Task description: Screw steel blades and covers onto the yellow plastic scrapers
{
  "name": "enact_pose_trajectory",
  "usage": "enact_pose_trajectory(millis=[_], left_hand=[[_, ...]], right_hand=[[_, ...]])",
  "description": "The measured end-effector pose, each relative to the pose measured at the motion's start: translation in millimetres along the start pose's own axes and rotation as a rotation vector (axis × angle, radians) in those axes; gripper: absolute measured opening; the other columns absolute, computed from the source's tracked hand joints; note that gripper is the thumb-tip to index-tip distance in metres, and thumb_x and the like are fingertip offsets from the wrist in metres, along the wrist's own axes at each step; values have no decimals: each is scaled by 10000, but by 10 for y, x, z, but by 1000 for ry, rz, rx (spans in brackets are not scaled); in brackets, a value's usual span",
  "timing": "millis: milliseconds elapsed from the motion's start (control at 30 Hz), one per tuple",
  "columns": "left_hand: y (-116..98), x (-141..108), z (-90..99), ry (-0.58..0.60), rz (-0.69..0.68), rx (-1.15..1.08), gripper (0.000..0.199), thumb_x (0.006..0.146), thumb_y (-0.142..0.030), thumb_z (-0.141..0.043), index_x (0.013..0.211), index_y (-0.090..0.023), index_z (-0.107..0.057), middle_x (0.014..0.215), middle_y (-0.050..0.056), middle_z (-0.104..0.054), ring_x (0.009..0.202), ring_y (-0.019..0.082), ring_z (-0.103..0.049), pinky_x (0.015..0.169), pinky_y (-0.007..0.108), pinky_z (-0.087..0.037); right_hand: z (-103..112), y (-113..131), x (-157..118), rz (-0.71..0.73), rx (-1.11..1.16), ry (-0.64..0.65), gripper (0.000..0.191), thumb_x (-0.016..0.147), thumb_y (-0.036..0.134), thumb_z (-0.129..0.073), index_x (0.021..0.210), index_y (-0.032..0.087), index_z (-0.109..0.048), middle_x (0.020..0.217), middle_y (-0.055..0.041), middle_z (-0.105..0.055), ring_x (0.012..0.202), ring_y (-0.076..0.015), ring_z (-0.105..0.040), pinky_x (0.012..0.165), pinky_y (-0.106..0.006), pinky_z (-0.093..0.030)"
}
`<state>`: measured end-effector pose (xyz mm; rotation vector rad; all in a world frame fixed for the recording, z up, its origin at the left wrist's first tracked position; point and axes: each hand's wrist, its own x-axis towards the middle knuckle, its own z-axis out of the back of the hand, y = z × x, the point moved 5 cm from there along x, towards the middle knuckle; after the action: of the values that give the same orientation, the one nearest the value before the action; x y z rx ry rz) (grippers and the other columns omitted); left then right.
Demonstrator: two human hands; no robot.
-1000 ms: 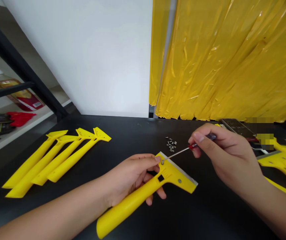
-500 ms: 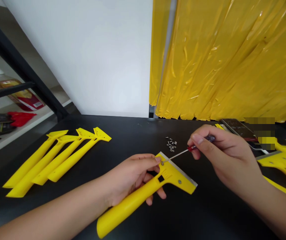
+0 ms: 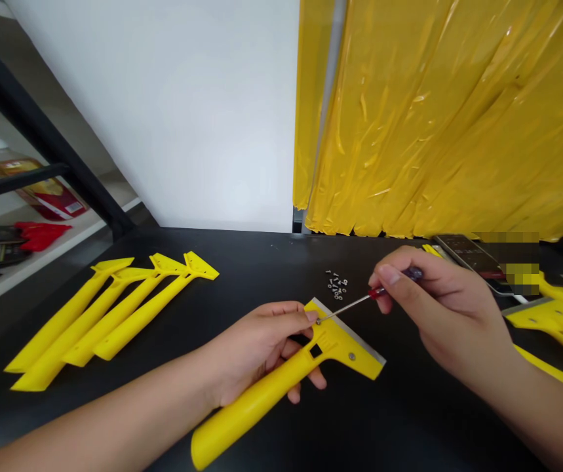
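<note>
A yellow scraper (image 3: 266,393) with a metal blade strip along its head is held by my left hand (image 3: 266,347), thumb near one screw. Between the fingers and thumb of my right hand (image 3: 423,295) is a screwdriver (image 3: 375,292) with a red and dark handle. Its tip touches the head at the screw (image 3: 318,321) beside my left thumb. Another screw (image 3: 352,356) sits flush farther along the head. Just beyond the scraper, several small screws and nuts (image 3: 336,285) lie loose on the black table (image 3: 281,255).
Several yellow handles (image 3: 128,314) lie side by side at the left. Scrapers with blades (image 3: 546,313) and a phone (image 3: 468,254) are at the right. A bottle (image 3: 40,187) stands on the left shelf, and yellow plastic sheeting (image 3: 438,124) hangs behind.
The scraper head has shifted very slightly left in view. Both hands keep their hold, and the screwdriver tip remains at the same screw.
</note>
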<state>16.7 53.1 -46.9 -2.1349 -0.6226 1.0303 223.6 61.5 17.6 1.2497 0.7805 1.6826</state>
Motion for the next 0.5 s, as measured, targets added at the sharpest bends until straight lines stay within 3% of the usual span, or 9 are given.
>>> enact_pose_trajectory(millis=[300, 500], left_hand=[[2, -13, -10, -5, -26, 75, 213, 987, -362, -674, 1076, -169, -663, 993, 120, -770, 663, 189, -769, 415, 193, -571], [0, -23, -27, -61, -77, 193, 229, 995, -403, -658, 1005, -175, -639, 934, 104, -783, 665, 167, -751, 465, 185, -581]], right_hand=[[28, 37, -21, 70, -138, 24, 149, 1056, 348, -631, 941, 269, -681, 780, 48, -656, 697, -103, -597, 648, -243, -462], [-28, 309, -65, 297, -335, 224, 127, 1057, 231, -586, 934, 237, -613, 762, 43, -614, 659, -100, -561, 611, -256, -425]])
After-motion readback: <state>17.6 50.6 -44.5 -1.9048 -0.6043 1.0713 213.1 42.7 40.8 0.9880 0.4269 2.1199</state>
